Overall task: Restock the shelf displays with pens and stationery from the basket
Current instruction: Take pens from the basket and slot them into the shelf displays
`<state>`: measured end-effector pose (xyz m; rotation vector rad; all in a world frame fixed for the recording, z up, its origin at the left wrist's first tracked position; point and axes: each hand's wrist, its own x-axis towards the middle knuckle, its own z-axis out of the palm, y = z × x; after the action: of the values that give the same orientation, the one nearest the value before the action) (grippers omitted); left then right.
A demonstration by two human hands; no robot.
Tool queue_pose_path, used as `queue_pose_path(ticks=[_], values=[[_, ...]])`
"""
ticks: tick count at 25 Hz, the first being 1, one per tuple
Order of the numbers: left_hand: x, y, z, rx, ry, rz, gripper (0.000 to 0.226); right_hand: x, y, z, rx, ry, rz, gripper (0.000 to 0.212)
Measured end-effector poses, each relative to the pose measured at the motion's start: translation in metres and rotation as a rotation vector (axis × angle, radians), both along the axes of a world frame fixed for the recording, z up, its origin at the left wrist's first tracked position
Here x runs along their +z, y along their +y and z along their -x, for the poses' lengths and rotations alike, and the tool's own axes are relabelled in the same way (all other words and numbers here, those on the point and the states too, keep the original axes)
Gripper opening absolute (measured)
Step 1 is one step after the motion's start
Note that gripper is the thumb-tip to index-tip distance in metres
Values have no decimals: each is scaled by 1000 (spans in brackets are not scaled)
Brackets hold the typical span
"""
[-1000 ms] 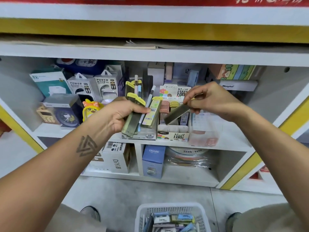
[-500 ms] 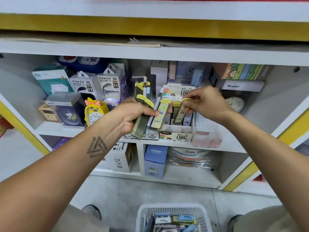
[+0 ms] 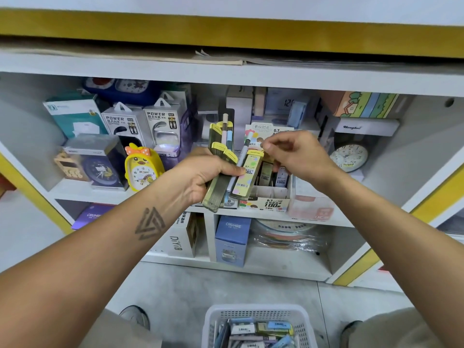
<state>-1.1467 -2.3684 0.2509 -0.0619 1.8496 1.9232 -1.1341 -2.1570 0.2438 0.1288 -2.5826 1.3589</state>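
The fingers (image 3: 226, 172) of the left hand (image 3: 200, 179) are wrapped tight round a fanned bundle of lead refill cases (image 3: 221, 172) — olive-green ones with yellow caps, one pale yellow case (image 3: 247, 177) with pastel dots at the front, and a slim white pen (image 3: 239, 162) between them. The bundle is held tilted in front of the middle shelf (image 3: 82, 192), its lower ends just over the shelf edge.

Far left on that shelf stand a teal box (image 3: 72, 116), a dark clock box (image 3: 98, 162) and two boxes marked POWER BANK (image 3: 143, 124). Beside them sits a yellow duck-shaped alarm clock (image 3: 141, 168), just left of the left wrist.

Behind the bundle a clear holder (image 3: 222, 133) carries more yellow-capped cases and upright pens. To its right is the refill display box (image 3: 272, 199), printed 0.7 and 100, with dark cases standing in its front compartments. The right hand (image 3: 298, 156) hovers over that box, thumb and forefinger pinched together near the pale case's cap; whether they hold anything I cannot tell — the tips are too small to read. A pink box (image 3: 311, 207) stands just right of the display, and further right a round white clock (image 3: 349, 156) under a box lettered Henghui (image 3: 364, 126).

On the lower shelf: a white DiYi box (image 3: 180, 237), a blue CRUHRE box (image 3: 232, 239) and wrapped round packs (image 3: 286, 234).

At the bottom, on the floor between the person's shoes, the white basket (image 3: 213, 320) holds more small stationery boxes.
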Motion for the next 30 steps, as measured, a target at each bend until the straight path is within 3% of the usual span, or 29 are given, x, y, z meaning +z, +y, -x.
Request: queue_pose_path(ticks=[2, 7, 9, 13, 17, 21, 23, 26, 30], values=[[-1, 4, -2, -10, 11, -2, 31, 2, -9, -4, 68, -155, 261, 14], [-3, 5, 1, 52, 40, -22, 15, 12, -1, -6, -16, -87, 350, 11], [-3, 0, 4, 99, 60, -2, 14, 16, 10, -5, -99, 25, 234, 11], [-4, -2, 1, 68, 54, 25, 9, 4, 18, -3, -149, 172, -241, 17], [-7, 4, -2, 31, 49, 12, 10, -9, 12, -6, -32, 195, -385, 20], [-10, 6, -4, -14, 46, -5, 13, -15, 10, -1, -12, 285, -656, 22], [-10, 8, -6, -46, 41, -18, 9, -10, 5, 0, -94, 183, -381, 22], [-11, 10, -8, -107, 34, -36, 11, -2, -4, -4, -41, -60, 293, 23], [-11, 15, -11, -169, 5, -98, 22, 7, 1, -8, -21, -113, 538, 21]])
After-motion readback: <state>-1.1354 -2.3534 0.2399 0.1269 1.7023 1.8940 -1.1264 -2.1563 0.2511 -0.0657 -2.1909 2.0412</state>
